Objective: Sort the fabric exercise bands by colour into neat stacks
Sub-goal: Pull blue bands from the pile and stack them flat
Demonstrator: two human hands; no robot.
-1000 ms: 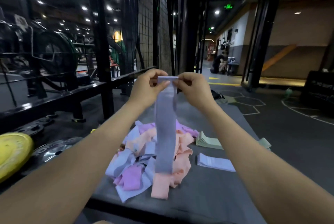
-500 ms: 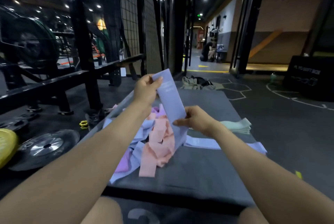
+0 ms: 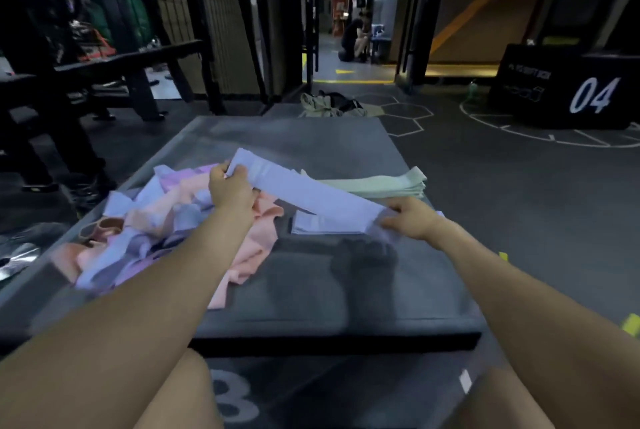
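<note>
My knees at frame bottom, against dark padded box [image 3: 311,293]. My right hand [image 3: 414,219] pinches near end of lavender band [image 3: 311,191], fingers curled on fabric, just above lavender stack [image 3: 325,226]. My left hand [image 3: 230,187] grips band's far end, thumb and fingers closed round it; band stretched flat between both hands. Left of it: unsorted heap [image 3: 156,220], peach, lilac, lavender. Beyond right hand: green stack [image 3: 384,182]. Farther off: black box marked 04 [image 3: 561,89].
</note>
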